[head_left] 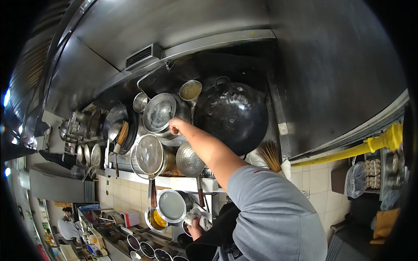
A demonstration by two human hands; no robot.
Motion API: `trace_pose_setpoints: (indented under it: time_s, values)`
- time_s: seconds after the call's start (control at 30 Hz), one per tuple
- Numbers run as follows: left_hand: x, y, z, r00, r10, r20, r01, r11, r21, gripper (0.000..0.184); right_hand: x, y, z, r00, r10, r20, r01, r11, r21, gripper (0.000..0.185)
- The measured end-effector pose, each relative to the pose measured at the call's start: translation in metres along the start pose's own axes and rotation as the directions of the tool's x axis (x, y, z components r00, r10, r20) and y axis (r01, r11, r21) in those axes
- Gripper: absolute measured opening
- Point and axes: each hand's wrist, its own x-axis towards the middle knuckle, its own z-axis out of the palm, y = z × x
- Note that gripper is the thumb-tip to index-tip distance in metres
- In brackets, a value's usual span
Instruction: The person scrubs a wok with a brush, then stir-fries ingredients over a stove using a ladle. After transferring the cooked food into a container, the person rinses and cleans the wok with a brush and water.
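Note:
My right hand (176,126) reaches across the stove and is closed around a dark-ended handle (175,130), at the rim of a wide metal basin (150,124). What is on the handle's far end is hard to make out; it may be a ladle lying in the basin. Low in the view, my left hand (195,229) grips a greyish-white cloth (198,215), beside a pot of cloudy liquid (172,206). Below my right hand lie a round fine-mesh strainer (149,154) and a perforated skimmer (190,159). To its right sits a big black wok (230,115).
A bowl of yellowish liquid (190,90) stands behind the basin. A bamboo brush (269,155) lies right of the wok. On the left are another wok (116,114) and hanging strainers (96,154). A yellow pipe (348,150) runs at right; another person (69,228) is at far left.

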Motion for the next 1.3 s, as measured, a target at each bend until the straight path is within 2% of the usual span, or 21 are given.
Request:
trace_pose_setpoints:
  time_s: [0.03,0.17,0.27,0.37,0.4,0.47,0.57,0.6,0.63,0.67,0.7,0.77,0.83,0.93,0.97,1.07,1.1,1.17,1.2,1.23,1.3]
  values:
    - [0.002,-0.004,-0.003,1.0,0.018,-0.015,-0.018,0.999,0.043,0.032,0.0,0.003,-0.001,0.986,0.083,0.145,-0.16,0.721,0.675,0.03]
    - [0.003,-0.007,-0.005,0.983,0.148,0.111,-0.171,0.956,0.238,0.025,-0.062,0.004,0.001,0.982,-0.157,0.105,-0.004,0.538,0.843,0.036]
    - [0.008,0.003,0.002,0.984,0.073,0.162,-0.099,0.983,0.155,0.024,-0.105,-0.009,-0.016,0.972,-0.186,0.145,-0.04,0.479,0.877,0.039]
    - [0.018,-0.003,0.005,0.967,0.162,0.199,-0.218,0.927,0.306,0.022,-0.14,-0.021,-0.038,0.963,-0.218,0.159,-0.05,0.437,0.898,0.036]
    - [0.024,-0.011,0.003,0.96,0.164,0.225,-0.24,0.898,0.37,0.022,-0.159,-0.025,-0.048,0.944,-0.255,0.211,-0.119,0.333,0.935,0.036]
    - [0.03,-0.012,-0.001,0.868,0.283,0.407,-0.492,0.598,0.633,0.021,-0.182,-0.025,-0.063,0.898,-0.362,0.251,-0.206,0.157,0.966,0.036]
    - [0.03,0.0,0.008,0.831,0.323,0.453,-0.55,0.601,0.58,0.023,-0.185,-0.022,-0.084,0.871,-0.446,0.206,-0.191,0.08,0.978,0.035]
    - [0.03,0.003,0.012,0.827,0.323,0.46,-0.555,0.598,0.578,0.023,-0.193,-0.022,-0.087,0.871,-0.45,0.199,-0.185,0.076,0.98,0.035]
    - [0.03,0.005,0.018,0.908,0.216,0.359,-0.382,0.779,0.498,0.025,-0.201,-0.022,-0.089,0.912,-0.374,0.165,-0.105,0.177,0.979,0.037]
    - [0.03,0.004,0.019,0.937,0.147,0.319,-0.284,0.849,0.445,0.026,-0.208,-0.022,-0.09,0.947,-0.299,0.121,-0.034,0.282,0.959,0.039]
    - [0.03,0.003,0.02,0.958,0.076,0.276,-0.182,0.905,0.384,0.027,-0.208,-0.018,-0.087,0.947,-0.299,0.118,-0.032,0.279,0.96,0.039]
    - [0.033,-0.008,0.019,0.965,0.05,0.259,-0.14,0.928,0.344,0.03,-0.205,-0.016,-0.078,0.943,-0.259,-0.211,0.333,0.677,0.657,0.045]
    - [0.033,-0.012,0.018,0.968,0.063,0.245,-0.154,0.915,0.374,0.031,-0.193,-0.012,-0.075,0.928,-0.27,-0.257,0.37,0.741,0.56,0.053]
    - [0.02,0.007,0.024,0.978,0.061,0.198,-0.144,0.889,0.434,0.031,-0.182,-0.006,-0.067,0.899,-0.261,-0.352,0.333,0.929,0.162,0.061]
    - [0.017,0.008,0.023,0.983,0.048,0.177,-0.123,0.888,0.442,0.031,-0.178,-0.007,-0.064,0.902,-0.26,-0.344,0.329,0.931,0.159,0.061]
    - [0.017,-0.006,0.012,0.981,0.086,0.174,-0.148,0.911,0.385,0.029,-0.154,-0.009,-0.05,0.892,-0.311,-0.329,0.228,0.937,-0.266,0.062]
    - [0.016,-0.008,0.008,0.979,0.102,0.176,-0.161,0.918,0.363,0.028,-0.142,-0.008,-0.045,0.895,-0.31,-0.32,0.229,0.936,-0.268,0.062]
    - [0.011,-0.001,0.002,0.955,0.18,0.235,-0.27,0.853,0.446,0.026,-0.119,-0.007,-0.037,0.909,-0.356,-0.218,0.184,0.809,-0.558,0.063]
    - [0.009,0.0,0.0,0.946,0.203,0.252,-0.303,0.828,0.472,0.026,-0.116,-0.012,-0.03,0.92,-0.353,-0.172,0.142,0.708,-0.692,0.052]
    - [0.009,-0.002,-0.002,0.955,0.176,0.239,-0.263,0.877,0.403,0.026,-0.115,-0.011,-0.024,0.922,-0.351,-0.162,0.146,0.705,-0.695,0.052]
    - [0.005,-0.002,-0.005,0.965,0.148,0.218,-0.216,0.918,0.332,0.026,-0.116,-0.006,-0.012,0.887,-0.321,-0.332,0.005,0.725,-0.689,0.028]
